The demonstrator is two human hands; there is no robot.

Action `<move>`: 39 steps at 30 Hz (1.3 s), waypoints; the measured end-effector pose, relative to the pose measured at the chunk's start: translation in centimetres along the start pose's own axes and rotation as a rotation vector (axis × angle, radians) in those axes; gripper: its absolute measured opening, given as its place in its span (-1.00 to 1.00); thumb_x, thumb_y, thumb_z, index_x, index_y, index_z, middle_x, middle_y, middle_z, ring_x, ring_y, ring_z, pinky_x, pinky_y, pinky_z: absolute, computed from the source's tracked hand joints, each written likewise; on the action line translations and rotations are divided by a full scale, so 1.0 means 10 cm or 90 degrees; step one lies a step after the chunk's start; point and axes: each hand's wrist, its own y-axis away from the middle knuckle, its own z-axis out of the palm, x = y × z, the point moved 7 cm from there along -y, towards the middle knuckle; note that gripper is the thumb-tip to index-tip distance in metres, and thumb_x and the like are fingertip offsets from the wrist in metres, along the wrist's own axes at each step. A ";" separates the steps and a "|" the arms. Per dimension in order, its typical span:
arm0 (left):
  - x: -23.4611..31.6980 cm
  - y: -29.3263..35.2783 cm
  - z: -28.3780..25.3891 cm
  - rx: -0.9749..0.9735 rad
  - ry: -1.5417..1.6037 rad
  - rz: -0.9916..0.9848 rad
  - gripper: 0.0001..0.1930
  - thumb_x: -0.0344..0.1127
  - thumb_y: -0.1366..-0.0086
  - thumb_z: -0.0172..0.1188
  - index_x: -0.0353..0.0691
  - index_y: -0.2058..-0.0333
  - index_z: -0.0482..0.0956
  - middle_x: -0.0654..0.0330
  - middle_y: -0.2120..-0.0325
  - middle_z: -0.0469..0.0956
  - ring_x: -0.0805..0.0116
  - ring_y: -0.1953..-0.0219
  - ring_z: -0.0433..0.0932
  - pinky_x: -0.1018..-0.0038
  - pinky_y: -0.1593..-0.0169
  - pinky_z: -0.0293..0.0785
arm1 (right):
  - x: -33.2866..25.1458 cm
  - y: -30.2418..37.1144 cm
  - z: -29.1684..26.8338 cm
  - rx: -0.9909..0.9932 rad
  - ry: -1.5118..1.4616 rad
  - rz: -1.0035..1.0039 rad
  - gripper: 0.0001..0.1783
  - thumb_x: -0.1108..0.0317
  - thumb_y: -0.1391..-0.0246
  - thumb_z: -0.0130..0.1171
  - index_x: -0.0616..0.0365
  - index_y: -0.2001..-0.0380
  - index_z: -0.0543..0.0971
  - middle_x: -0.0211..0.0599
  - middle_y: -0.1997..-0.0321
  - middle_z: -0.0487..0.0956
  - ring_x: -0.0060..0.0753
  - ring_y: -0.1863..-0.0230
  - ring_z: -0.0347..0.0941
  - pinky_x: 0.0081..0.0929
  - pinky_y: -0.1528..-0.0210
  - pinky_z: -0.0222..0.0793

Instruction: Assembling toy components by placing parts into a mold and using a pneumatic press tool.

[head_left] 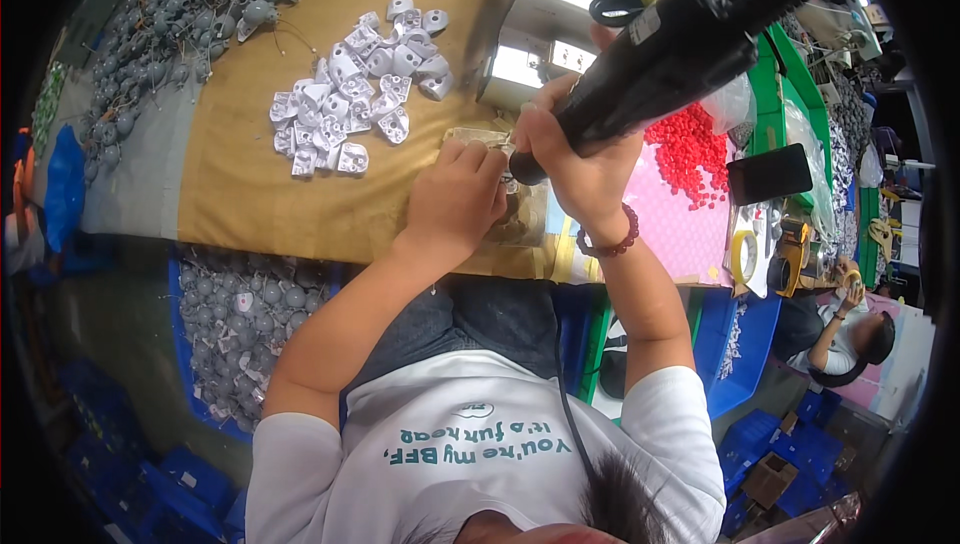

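My right hand (578, 149) is wrapped round a black electric screwdriver (655, 59), which slants down to the left with its lower end close to my left fingertips. My left hand (455, 194) is closed, its fingers bent together over a clear fixture (520, 219) at the table's near edge. What those fingers pinch is hidden beneath them. Beyond my left hand lies a loose heap of white plastic housings (355, 84) on the brown table covering (240, 174).
A white metal box (545, 19) stands behind my hands. Red small parts (690, 149) lie on a pink sheet, beside a black phone (770, 175) and a tape roll (743, 256). Grey round parts with wires (200, 19) cover the far left; a blue bin (245, 324) holds more below. Another person (840, 339) sits at right.
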 end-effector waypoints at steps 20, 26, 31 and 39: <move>-0.07 -0.01 -0.03 -0.009 0.074 -0.027 -0.65 -0.36 0.02 0.33 -0.10 0.22 0.45 0.21 0.27 0.46 0.10 0.10 0.46 0.23 0.20 0.56 | 0.09 0.20 -0.05 -0.095 0.121 -0.052 -0.16 0.70 -0.07 0.12 0.24 -0.35 -0.04 -0.22 0.37 0.53 -0.46 0.45 0.50 -0.49 0.39 0.47; -0.08 0.02 -0.02 -0.042 0.101 -0.075 -0.61 -0.39 -0.02 0.37 -0.21 0.12 0.55 0.15 0.08 0.50 0.06 -0.04 0.42 0.24 -0.06 0.43 | -0.09 -0.07 -0.80 0.269 0.147 0.070 -0.80 0.49 -0.14 0.25 0.27 0.21 0.46 -0.34 0.47 0.55 -0.48 0.52 0.49 -0.54 0.40 0.46; 0.01 0.10 -0.15 0.029 0.104 0.014 -0.67 -0.41 -0.06 0.39 -0.18 0.15 0.59 0.22 0.17 0.64 0.13 0.02 0.52 0.31 0.04 0.51 | 0.29 0.07 -1.32 0.321 0.140 0.086 -0.54 0.46 -0.23 0.20 0.35 -0.14 0.34 -0.15 0.03 0.56 -0.46 0.01 0.49 -0.60 -0.01 0.40; 0.06 0.11 -0.15 0.057 0.092 0.064 -0.65 -0.46 -0.03 0.40 -0.18 0.16 0.60 0.22 0.20 0.64 0.14 0.20 0.56 0.32 0.15 0.51 | 0.53 0.51 -0.45 -0.087 0.389 0.182 -0.83 0.43 -0.16 0.24 0.24 0.19 0.65 -0.28 0.30 0.63 -0.45 0.26 0.52 -0.51 0.23 0.41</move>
